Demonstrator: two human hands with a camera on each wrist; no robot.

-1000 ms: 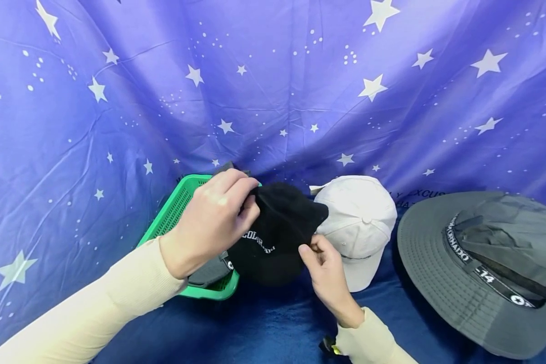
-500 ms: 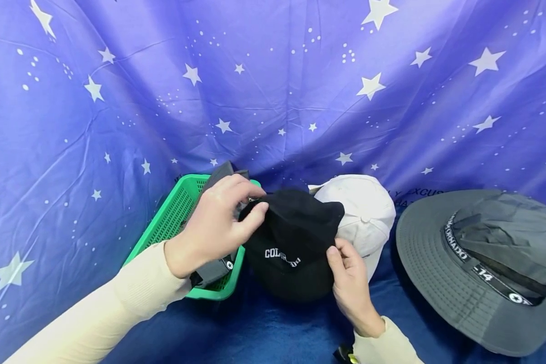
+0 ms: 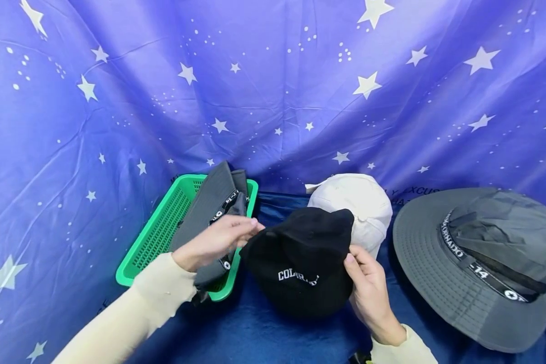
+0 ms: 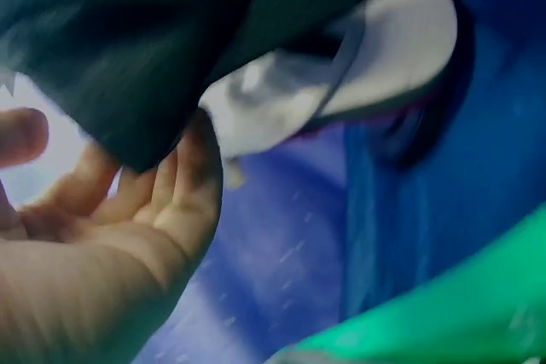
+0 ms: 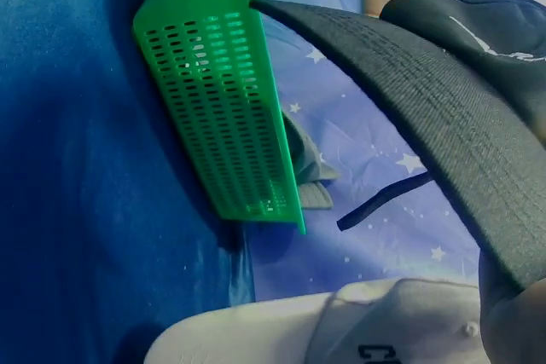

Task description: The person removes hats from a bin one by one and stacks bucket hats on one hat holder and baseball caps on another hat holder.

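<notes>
A black baseball cap (image 3: 300,253) with white "COLORADO" lettering is held up above the blue cloth, its brim toward me. My right hand (image 3: 373,293) pinches its right edge between thumb and fingers. At the cap's left edge, my left hand (image 3: 218,240) reaches with fairly straight fingers. In the left wrist view, the left fingers (image 4: 192,185) touch the cap's underside while the thumb stands apart from it. The right wrist view shows the curved brim (image 5: 426,117) edge-on, with the right hand (image 5: 516,321) at its lower end.
A green basket (image 3: 132,273) stands at left, with a folded grey hat (image 3: 205,212) inside. Behind the black cap sits a white cap (image 3: 368,202). A wide-brimmed grey hat (image 3: 473,323) lies at the right. A purple starred curtain (image 3: 273,91) hangs behind.
The black cap has come right and toward me, away from the basket, with the right hand holding it. The left hand's fingers have straightened from their earlier pinch, and the hand has lowered.
</notes>
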